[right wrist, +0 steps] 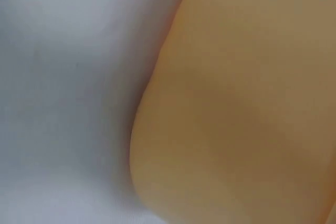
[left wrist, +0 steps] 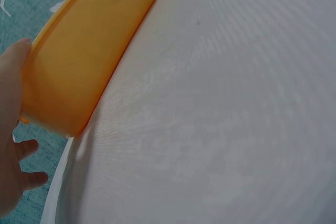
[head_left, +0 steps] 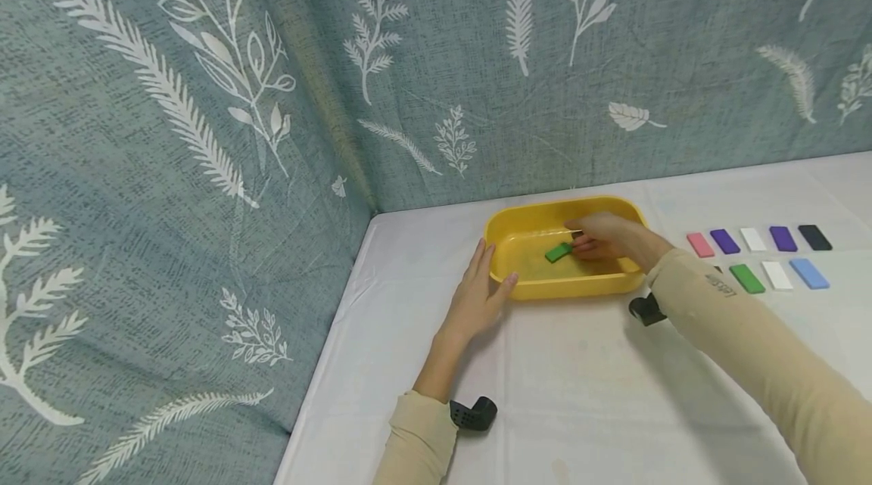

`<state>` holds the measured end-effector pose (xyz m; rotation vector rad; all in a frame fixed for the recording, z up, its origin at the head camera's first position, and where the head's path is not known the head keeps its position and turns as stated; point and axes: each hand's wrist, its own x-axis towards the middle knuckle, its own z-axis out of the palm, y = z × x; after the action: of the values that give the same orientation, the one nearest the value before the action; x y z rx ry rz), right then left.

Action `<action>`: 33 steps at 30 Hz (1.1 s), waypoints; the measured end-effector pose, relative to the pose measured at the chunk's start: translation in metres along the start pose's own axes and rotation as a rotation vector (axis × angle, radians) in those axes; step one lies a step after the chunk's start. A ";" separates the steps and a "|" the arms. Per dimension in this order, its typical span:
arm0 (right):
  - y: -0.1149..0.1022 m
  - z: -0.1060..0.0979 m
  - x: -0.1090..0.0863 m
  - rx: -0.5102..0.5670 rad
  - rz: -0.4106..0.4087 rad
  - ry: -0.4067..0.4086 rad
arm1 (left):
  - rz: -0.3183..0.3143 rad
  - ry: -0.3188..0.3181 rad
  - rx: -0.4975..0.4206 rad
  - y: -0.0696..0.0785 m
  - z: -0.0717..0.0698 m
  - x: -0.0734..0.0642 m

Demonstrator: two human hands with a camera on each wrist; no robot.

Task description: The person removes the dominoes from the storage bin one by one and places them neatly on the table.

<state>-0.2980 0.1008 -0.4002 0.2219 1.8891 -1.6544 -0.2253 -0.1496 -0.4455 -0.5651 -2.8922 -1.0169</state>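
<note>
A yellow plastic basin (head_left: 545,290) stands on the white-covered table, with a small green block (head_left: 559,252) lying inside. My right hand (head_left: 599,237) reaches into the basin's right half. Between its thumb and fingers shows a small dark brown block (head_left: 577,234), mostly hidden by the hand. At the basin's left end rests my left hand (head_left: 477,300), its thumb against the near wall and its straight fingers along the left side. The left wrist view shows this thumb (left wrist: 21,51) touching the rim. Only the basin's outer wall (right wrist: 236,103) and tablecloth appear in the right wrist view.
Right of the basin lie two rows of small blocks, among them a pink block (head_left: 700,244), a black block (head_left: 815,237), another green block (head_left: 747,278) and a light blue block (head_left: 809,273). My right sleeve (head_left: 736,318) partly covers one. A patterned curtain (head_left: 477,91) hangs behind.
</note>
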 end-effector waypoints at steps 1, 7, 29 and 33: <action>0.000 0.001 0.001 0.004 -0.007 -0.007 | 0.000 -0.001 0.000 0.000 0.000 0.000; 0.001 0.013 0.007 0.027 -0.037 -0.025 | 0.003 0.003 0.001 0.000 0.000 0.000; -0.005 0.069 0.022 0.057 -0.058 -0.069 | 0.003 -0.009 -0.008 -0.001 -0.001 -0.001; -0.005 0.075 0.024 0.045 -0.093 -0.109 | 0.002 -0.006 -0.007 -0.001 0.000 0.000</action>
<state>-0.2950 0.0223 -0.4117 0.0616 1.8062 -1.7360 -0.2258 -0.1507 -0.4460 -0.5722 -2.8936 -1.0273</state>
